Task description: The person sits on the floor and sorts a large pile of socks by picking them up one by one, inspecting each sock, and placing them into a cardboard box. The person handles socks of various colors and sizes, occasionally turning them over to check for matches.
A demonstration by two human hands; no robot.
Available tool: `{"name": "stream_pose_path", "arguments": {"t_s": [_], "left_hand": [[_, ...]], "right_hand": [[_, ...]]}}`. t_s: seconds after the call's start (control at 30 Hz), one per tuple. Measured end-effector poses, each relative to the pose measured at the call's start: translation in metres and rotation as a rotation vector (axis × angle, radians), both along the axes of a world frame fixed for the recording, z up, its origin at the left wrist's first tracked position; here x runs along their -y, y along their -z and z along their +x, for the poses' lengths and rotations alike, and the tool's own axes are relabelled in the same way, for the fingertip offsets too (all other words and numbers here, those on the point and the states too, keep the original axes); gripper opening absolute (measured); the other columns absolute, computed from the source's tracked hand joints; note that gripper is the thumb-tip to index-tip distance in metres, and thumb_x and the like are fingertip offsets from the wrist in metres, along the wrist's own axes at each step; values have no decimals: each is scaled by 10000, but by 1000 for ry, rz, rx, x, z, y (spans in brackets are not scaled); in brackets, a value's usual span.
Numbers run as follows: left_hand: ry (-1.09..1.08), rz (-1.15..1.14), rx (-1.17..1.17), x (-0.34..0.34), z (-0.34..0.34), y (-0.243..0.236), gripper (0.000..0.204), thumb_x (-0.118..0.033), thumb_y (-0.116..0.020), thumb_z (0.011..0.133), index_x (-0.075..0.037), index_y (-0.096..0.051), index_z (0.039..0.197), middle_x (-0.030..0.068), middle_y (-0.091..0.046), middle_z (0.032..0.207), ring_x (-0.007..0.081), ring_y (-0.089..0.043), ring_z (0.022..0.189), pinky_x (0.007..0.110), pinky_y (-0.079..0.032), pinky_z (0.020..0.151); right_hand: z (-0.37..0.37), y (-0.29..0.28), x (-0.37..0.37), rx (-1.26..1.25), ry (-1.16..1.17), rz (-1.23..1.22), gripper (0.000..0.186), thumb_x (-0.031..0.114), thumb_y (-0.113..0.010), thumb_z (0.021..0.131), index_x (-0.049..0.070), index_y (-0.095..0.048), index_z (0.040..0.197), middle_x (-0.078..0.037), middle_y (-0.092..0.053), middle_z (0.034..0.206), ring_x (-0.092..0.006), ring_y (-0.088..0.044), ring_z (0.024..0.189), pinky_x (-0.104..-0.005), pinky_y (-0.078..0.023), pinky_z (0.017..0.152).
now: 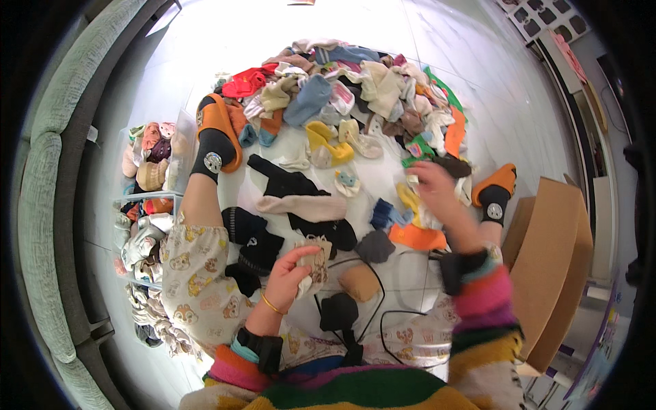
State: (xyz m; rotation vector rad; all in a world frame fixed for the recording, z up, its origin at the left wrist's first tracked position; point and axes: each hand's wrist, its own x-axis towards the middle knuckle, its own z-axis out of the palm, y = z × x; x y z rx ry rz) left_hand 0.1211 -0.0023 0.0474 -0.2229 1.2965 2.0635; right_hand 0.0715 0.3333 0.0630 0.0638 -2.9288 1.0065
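My left hand [283, 277], a bracelet at its wrist, is closed on a beige sock [316, 263] with a darker pattern, held low in front of me. Out to the right, my right hand [435, 183] reaches over the near right edge of a sock pile [311, 96]. Its fingers are bunched, slightly blurred, with a small whitish bit at the tips that I cannot make out. Close by lie a green sock [418, 147] and a dark brown sock [454, 166]. Between my hands, a pale pink sock [301, 205] lies across black socks [290, 179].
Clear bins [181, 154] of socks stand at the left, beside a grey-green sofa [44, 171]. My outstretched legs, in orange slippers [222, 130], flank the pile. An open cardboard box [553, 266] stands at the right. A black cable [379, 301] loops near my lap.
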Motion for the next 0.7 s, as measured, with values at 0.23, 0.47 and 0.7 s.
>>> {"name": "stream_pose_path", "arguments": {"t_s": [0.23, 0.47, 0.7], "left_hand": [[-79, -12, 42, 15, -10, 8, 331, 52, -438, 744, -12, -563, 1044, 0, -567, 875, 39, -506, 695, 175, -411, 610], [153, -74, -35, 5, -5, 8, 304, 48, -424, 756, 2, -588, 1009, 14, -587, 875, 65, -524, 750, 189, -418, 662], [114, 8, -63, 7, 6, 9, 289, 24, -431, 773, -8, -588, 1014, -9, -576, 852, 36, -494, 733, 169, -399, 644]], "right_hand": [[-109, 107, 116, 243, -28, 267, 282, 43, -530, 700, 78, -575, 975, -151, -536, 1060, -321, -507, 1011, -385, -384, 895], [-40, 27, 76, 407, 149, -1821, 411, 94, -493, 768, 2, -400, 1157, -104, -551, 972, -186, -553, 803, -339, -419, 892], [54, -38, 33, 120, 333, -1442, 454, 141, -583, 763, 8, -420, 1165, -68, -534, 1069, -159, -527, 954, -301, -415, 856]]}}
